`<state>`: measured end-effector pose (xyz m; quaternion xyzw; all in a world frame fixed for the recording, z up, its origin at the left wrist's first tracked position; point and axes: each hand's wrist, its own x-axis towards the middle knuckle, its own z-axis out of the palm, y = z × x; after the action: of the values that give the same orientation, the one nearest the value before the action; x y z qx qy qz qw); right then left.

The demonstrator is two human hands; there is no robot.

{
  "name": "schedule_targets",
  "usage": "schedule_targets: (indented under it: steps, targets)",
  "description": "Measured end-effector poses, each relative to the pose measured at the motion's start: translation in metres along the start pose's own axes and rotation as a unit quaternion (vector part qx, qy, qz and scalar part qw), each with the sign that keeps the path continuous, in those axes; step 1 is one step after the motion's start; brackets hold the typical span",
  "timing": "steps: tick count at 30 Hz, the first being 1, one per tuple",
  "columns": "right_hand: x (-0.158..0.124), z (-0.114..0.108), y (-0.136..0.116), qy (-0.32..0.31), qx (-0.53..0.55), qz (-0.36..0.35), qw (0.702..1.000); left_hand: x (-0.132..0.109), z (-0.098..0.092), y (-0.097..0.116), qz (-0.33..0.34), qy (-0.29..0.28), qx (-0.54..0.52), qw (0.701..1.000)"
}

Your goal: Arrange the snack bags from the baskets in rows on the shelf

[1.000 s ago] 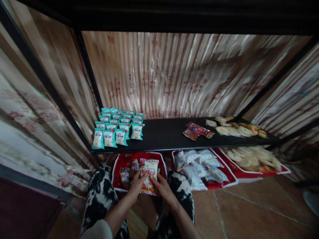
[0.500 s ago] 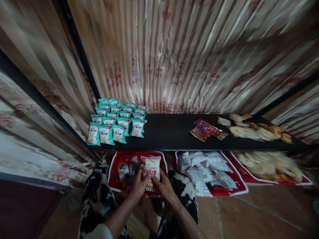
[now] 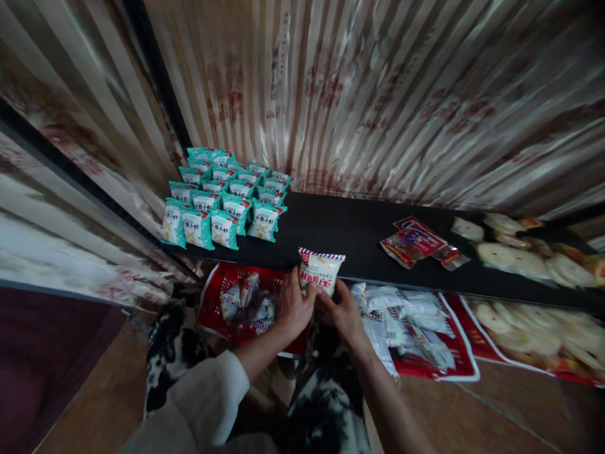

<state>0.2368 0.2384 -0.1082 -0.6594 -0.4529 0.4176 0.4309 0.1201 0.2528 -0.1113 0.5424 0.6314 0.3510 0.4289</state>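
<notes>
Between my two hands is a cream snack bag with red lettering and a striped top edge, upright at the front edge of the black shelf. My left hand grips its left side, and my right hand grips its lower right. Below my left hand stands a red basket with several striped snack bags in it. Teal-and-white snack bags stand in rows on the shelf, to the left of the held bag.
Red packets and pale packaged goods lie on the shelf's right part. Under it are a red basket of silvery packs and another of pale packs. A striped plastic sheet hangs behind, with a dark post at left.
Both hands have lifted the cream snack bag from over the left basket, up and to the right, to the shelf's front edge. The camera view has shifted and tilted.
</notes>
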Motion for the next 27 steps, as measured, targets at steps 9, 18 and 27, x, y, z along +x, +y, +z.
schedule_targets:
  steps: [9,18,27]
  targets:
    - [0.081,-0.025,0.01,0.061,0.091,0.001,0.994,0.038,0.048,0.024,0.157,0.058,0.1,0.981]
    - [0.208,-0.01,-0.006,0.044,-0.023,-0.066,0.997,0.151,0.068,0.041,0.157,0.083,0.153,0.972]
    - [0.295,0.025,-0.025,0.098,-0.1,-0.068,0.988,0.238,0.078,0.043,0.113,0.144,0.144,0.973]
